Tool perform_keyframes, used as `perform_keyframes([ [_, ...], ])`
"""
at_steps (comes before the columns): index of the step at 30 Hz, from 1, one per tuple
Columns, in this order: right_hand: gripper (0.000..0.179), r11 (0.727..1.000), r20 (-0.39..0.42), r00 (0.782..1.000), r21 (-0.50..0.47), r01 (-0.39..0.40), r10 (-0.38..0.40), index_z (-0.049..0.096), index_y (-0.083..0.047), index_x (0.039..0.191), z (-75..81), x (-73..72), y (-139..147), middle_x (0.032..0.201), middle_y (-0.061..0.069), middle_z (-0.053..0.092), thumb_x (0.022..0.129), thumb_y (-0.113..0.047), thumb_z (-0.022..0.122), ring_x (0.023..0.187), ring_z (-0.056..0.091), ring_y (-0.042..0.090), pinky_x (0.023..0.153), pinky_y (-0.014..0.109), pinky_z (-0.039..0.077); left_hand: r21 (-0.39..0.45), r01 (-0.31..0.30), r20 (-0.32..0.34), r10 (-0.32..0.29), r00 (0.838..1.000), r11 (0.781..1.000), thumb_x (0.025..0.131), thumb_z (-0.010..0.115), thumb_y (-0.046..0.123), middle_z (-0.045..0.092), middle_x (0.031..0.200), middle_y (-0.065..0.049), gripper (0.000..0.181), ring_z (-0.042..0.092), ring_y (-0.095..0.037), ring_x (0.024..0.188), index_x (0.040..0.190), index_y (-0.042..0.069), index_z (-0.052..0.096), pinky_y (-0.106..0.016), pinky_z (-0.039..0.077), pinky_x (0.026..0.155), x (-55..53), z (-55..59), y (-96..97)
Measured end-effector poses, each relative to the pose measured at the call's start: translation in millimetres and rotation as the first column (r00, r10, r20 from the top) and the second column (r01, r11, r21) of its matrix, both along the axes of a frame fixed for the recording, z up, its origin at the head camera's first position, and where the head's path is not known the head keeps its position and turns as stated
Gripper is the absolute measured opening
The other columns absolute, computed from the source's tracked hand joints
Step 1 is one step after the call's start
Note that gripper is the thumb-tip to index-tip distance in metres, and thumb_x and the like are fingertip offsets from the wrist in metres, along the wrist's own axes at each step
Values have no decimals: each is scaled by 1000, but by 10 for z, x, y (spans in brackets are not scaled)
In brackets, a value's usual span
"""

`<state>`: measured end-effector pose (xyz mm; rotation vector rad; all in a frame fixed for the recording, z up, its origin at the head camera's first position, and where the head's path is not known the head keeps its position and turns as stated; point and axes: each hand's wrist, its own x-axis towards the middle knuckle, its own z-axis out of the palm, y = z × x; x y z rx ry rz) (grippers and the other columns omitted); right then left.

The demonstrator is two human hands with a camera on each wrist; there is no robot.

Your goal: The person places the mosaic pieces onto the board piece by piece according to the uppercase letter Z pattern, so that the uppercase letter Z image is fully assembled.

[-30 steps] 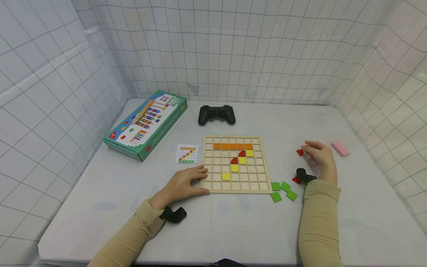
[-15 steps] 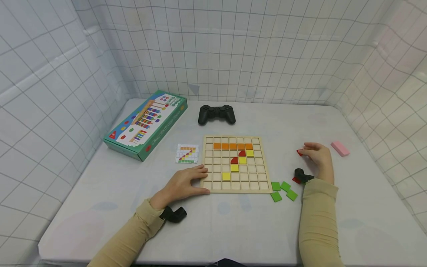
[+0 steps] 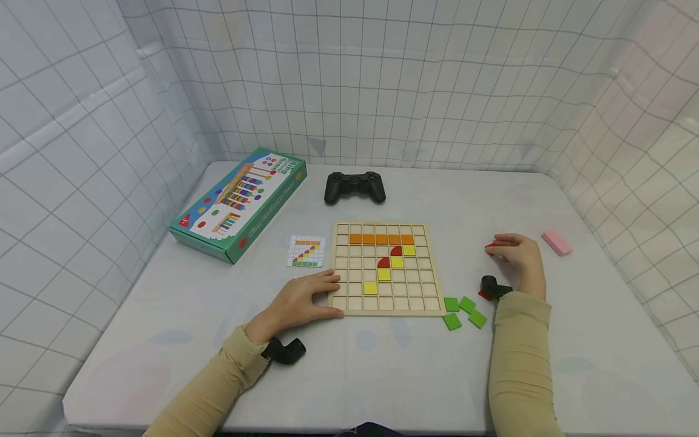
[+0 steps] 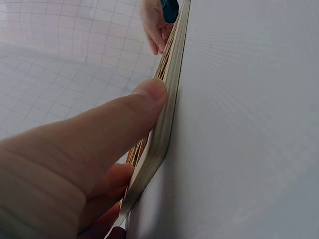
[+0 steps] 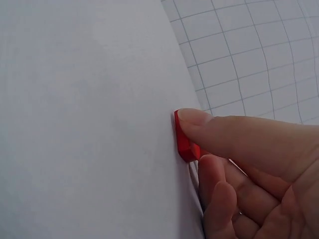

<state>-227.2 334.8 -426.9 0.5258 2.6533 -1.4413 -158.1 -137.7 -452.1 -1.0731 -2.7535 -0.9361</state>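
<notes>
Between thumb and fingers of my right hand (image 3: 520, 256) is a red quarter-circle tile (image 5: 181, 137), pinched at the tabletop right of the wooden grid board (image 3: 355, 304). My left hand (image 3: 299, 298) rests against the board's near left corner, its thumb (image 4: 124, 117) touching the front edge and its fingers lying along the left side. Set into the board are a row of orange tiles (image 3: 382, 240), several yellow tiles (image 3: 370, 288) in a diagonal and two red quarter-circles (image 3: 384, 263). Another red piece (image 3: 483, 295) is partly hidden by the right wrist's camera.
Several green square tiles (image 3: 477, 319) lie off the board's near right corner. A pattern card (image 3: 306, 252) is left of the board. Behind are a black game controller (image 3: 355, 187) and a green game box (image 3: 240, 203). A pink block (image 3: 557, 243) sits at the far right.
My right hand has shifted slightly left and its thumb and fingers have closed on the red quarter-circle tile. The left hand and the board have stayed put.
</notes>
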Motion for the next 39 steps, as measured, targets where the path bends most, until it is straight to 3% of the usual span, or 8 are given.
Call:
perform_keyframes([
  [7,55,999,-25,999,21,-44,44,54,3,127,19,2,-12,83,-15,62,79,-14,75,74,54,0,70,17,46,1,-1,6,1,1000,1000,73,77,47,58,129,-3,63,46,-17,127,118,5,67,-35,39,104,2,1,0],
  [14,55,998,39,997,5,-68,68,54,1,126,70,-12,-19,77,-16,59,80,-19,76,76,54,3,73,21,45,-6,-7,13,7,1000,1000,73,77,47,57,129,-3,63,46,-17,127,119,5,66,-36,39,104,2,3,3],
  [19,52,982,-65,990,-136,-130,122,50,8,123,139,-49,-120,77,-16,62,83,-17,73,76,61,0,75,18,52,-10,-9,11,9,1000,1000,73,77,47,57,129,-3,64,45,-17,127,119,5,66,-36,39,104,-1,-1,0],
  [23,48,955,-145,973,-211,-209,181,48,12,120,195,-130,-298,84,-3,65,85,-11,70,77,66,7,72,20,55,-11,-10,5,10,1000,1000,73,77,48,57,129,-3,64,46,-18,127,119,5,66,-36,39,104,-3,-4,-1],
  [27,47,949,-176,945,-106,-296,275,52,7,121,284,-193,-554,100,11,66,86,-19,70,81,66,9,73,23,55,-9,-6,-6,6,1000,1000,73,77,48,58,129,-4,64,46,-19,126,118,4,66,-36,39,103,-4,-6,-8],
  [30,46,928,-196,912,-28,-373,360,55,4,122,356,-221,-769,110,18,64,88,-24,68,86,65,11,80,35,53,-9,3,-11,-3,1000,1000,74,76,48,58,129,-5,63,47,-20,126,118,4,66,-37,40,103,-4,-8,-13],
  [34,42,876,-190,861,-14,-483,472,60,2,120,413,-255,-1047,113,18,64,87,-21,69,93,64,20,86,47,50,-9,8,-14,-8,1000,1000,74,75,48,57,129,-6,63,46,-20,126,118,4,66,-37,39,103,-7,-14,-17],
  [39,29,782,-119,775,25,-622,621,67,-2,114,435,-278,-1360,110,13,66,86,-12,67,98,61,24,90,43,48,-4,13,-23,-13,1000,1000,74,75,48,58,129,-5,63,47,-20,126,118,5,67,-36,40,103,-10,-20,-23],
])
